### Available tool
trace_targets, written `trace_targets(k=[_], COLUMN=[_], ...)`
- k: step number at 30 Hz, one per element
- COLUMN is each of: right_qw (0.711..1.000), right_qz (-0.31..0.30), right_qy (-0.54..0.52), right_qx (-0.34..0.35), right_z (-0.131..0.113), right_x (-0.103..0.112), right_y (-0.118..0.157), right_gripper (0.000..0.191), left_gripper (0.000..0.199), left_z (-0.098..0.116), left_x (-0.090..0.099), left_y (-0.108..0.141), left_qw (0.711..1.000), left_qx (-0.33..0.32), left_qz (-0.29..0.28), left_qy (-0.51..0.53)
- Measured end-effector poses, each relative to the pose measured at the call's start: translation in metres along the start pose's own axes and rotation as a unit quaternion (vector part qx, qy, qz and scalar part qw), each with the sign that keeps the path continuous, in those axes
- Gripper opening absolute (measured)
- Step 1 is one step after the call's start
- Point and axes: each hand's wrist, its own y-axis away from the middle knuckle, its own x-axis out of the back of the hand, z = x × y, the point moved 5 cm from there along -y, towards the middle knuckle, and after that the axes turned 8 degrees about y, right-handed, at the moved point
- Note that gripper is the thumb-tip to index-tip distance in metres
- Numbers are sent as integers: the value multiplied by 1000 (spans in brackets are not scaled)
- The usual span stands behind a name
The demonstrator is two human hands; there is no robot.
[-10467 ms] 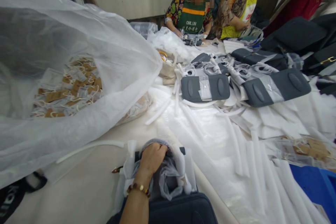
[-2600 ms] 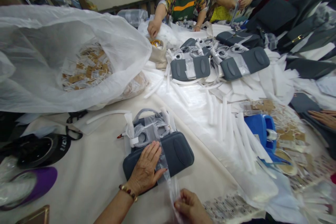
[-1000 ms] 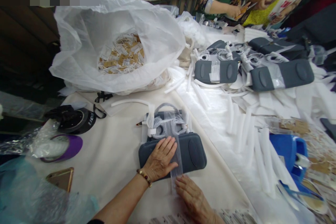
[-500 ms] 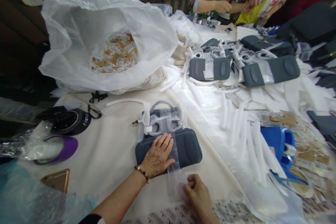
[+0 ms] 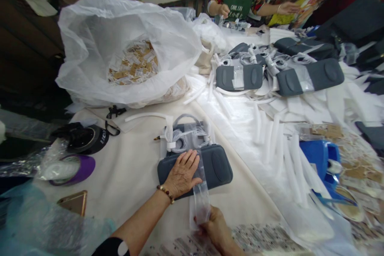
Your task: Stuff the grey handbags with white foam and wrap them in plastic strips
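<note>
A dark grey padded bag lies on the cream cloth, its handle and grey strap coil toward the back, with white foam tubes beside them. My left hand lies flat on the bag's front part, fingers spread. A clear plastic strip runs over the bag's middle and down past its near edge. At the strip's near end, my right hand pinches the plastic between thumb and fingers.
An open plastic sack of tags stands at the back left. On the left lie a phone, purple tape roll and black visor. Foam tubes and a blue tape dispenser are right. Grey bags and people are beyond.
My right hand has moved slightly left and down and now grips the plastic strip, which is pulled straighter. My left hand stays on the bag.
</note>
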Motion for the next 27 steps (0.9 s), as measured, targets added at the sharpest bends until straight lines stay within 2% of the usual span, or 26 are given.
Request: trace_targets(k=[6, 10, 16, 18, 19, 20, 22, 23, 24, 25, 27], right_qw=[998, 997, 999, 997, 983, 951, 841, 792, 755, 732, 716], right_qz=[-26, -33, -35, 21, 74, 136, 235, 248, 238, 218, 175], right_qy=[-46, -53, -17, 61, 128, 203, 340, 383, 415, 437, 456], right_qx=[-42, -45, -17, 46, 109, 190, 349, 406, 448, 474, 499], right_z=[10, 16, 23, 22, 19, 13, 3, 0, -3, -5, -11], right_x=[5, 4, 18, 35, 45, 56, 67, 68, 67, 65, 61], right_y=[1, -2, 4, 10, 14, 19, 30, 32, 32, 30, 24], right_gripper=[25, 32, 31, 25, 23, 23, 29, 33, 36, 38, 41], left_gripper=[74, 88, 99, 100, 100, 100, 99, 99, 99, 99, 99], left_z=[-2, -1, 1, 1, 2, 2, 1, 1, 0, 0, 0], left_x=[-2, -6, -9, -9, -9, -9, -10, -10, -11, -11, -10], left_y=[1, 4, 5, 4, 4, 4, 4, 4, 5, 5, 5], left_qw=[1000, 999, 998, 998, 998, 998, 998, 998, 997, 997, 998], left_qx=[-2, -17, -27, -29, -30, -30, -28, -26, -25, -24, -25], left_qz=[-14, -30, -50, -53, -54, -56, -60, -61, -63, -63, -60], left_qy=[-10, -16, -29, -30, -30, -28, -24, -23, -22, -23, -26])
